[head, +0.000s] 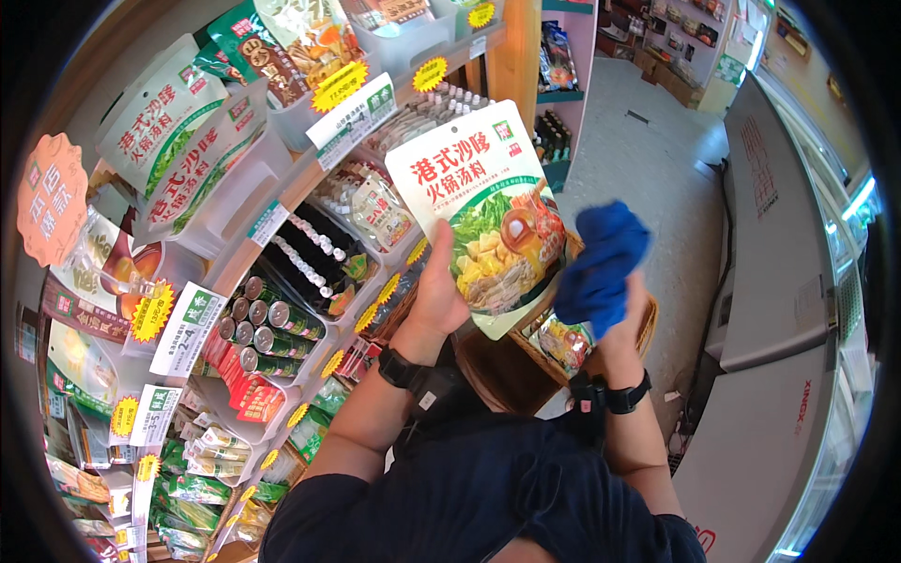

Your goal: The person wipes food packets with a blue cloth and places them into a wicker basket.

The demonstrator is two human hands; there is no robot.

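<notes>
My left hand (436, 295) grips a flat pouch of hot pot soup base (496, 211) by its lower left side, thumb across the front. The pouch is tilted, its printed face with food pictures turned up towards me. To its right, my right hand (623, 310) holds a bunched blue cloth (605, 257), slightly blurred and apart from the pouch's face. The cloth hides most of my right fingers. Similar pouches (200, 165) stand in a clear plastic bin (232, 218) on the upper shelf at left.
Tiered shelves with bins of cans (281, 327), sachets (246, 387) and spouted pouches (380, 204) run along my left. Below my hands is a wicker basket (556, 352) with packets. Grey freezer cabinets (774, 232) line the right side, beside a grey floor aisle (619, 141).
</notes>
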